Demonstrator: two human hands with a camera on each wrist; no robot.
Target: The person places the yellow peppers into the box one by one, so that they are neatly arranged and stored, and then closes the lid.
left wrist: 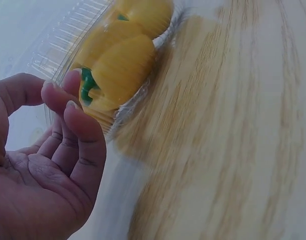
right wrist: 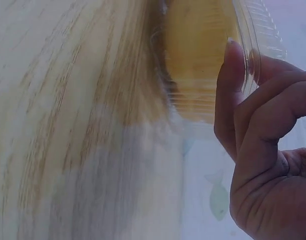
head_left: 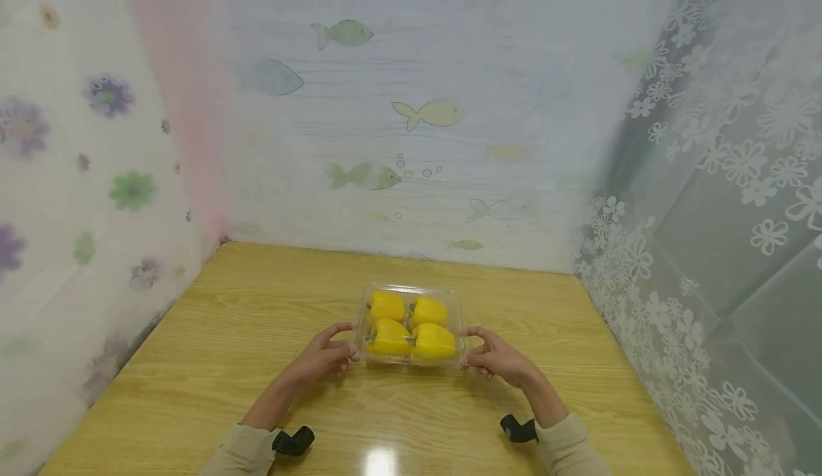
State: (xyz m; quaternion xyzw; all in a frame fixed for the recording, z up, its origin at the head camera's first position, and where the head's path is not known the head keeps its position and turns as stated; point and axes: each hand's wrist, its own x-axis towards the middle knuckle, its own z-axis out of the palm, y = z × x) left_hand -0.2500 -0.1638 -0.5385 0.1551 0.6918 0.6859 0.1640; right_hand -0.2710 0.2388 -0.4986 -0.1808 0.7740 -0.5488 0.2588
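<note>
A clear plastic clamshell box (head_left: 411, 289) with several yellow bell peppers (head_left: 433, 342) inside sits between the two hands in the head view. My left hand (head_left: 326, 352) pinches its left edge between thumb and fingers; the left wrist view shows the fingertips at the ridged rim, close to a pepper's green stem (left wrist: 88, 86). On the opposite side, my right hand (head_left: 496, 356) pinches the right edge. In the right wrist view, thumb and fingers lie on either side of the clear rim (right wrist: 251, 45). Whether the box's underside touches the table cannot be told.
The wooden table (head_left: 257, 297) reaches back to a wall sheet (head_left: 411, 140) printed with fish. A flower-patterned sheet (head_left: 77, 176) stands at the left, a lacy floral curtain (head_left: 726, 198) at the right. Black wrist mounts (head_left: 293, 441) sit at both sleeves.
</note>
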